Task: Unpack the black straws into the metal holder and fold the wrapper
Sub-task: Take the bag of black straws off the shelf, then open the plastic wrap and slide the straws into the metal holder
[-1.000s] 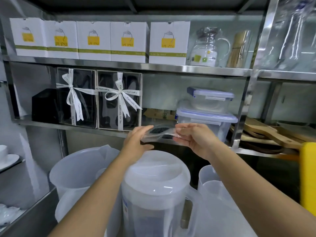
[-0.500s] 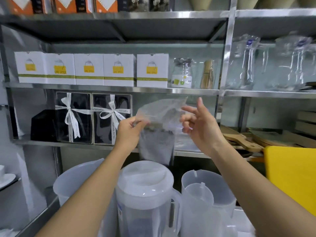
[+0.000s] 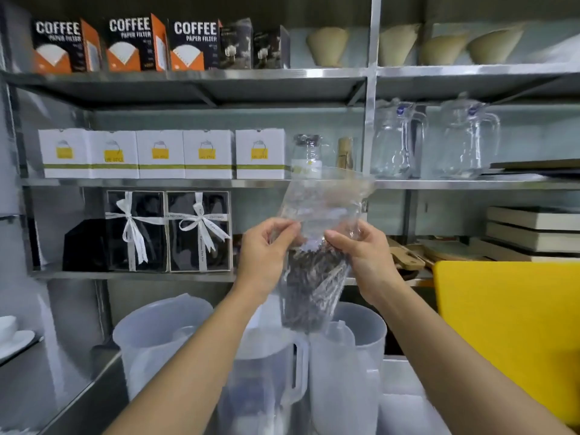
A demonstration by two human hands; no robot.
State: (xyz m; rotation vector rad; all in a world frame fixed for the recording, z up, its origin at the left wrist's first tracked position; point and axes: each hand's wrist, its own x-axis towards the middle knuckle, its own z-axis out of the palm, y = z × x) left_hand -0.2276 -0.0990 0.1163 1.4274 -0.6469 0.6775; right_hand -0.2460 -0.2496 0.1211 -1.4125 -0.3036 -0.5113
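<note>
A clear plastic wrapper hangs upright in front of the shelves, with a bundle of black straws filling its lower part. My left hand pinches the wrapper's left side just above the straws. My right hand pinches its right side at the same height. The empty top of the wrapper stands up crumpled above my fingers. No metal holder shows in this view.
Translucent plastic pitchers stand right below the bag. A yellow board is at the right. Metal shelves behind hold white boxes, ribboned black boxes, glass jugs and coffee filter boxes.
The bag has risen from lying flat at shelf level to hanging upright. My right hand, open half a second ago, now grips it. The view has tilted upward.
</note>
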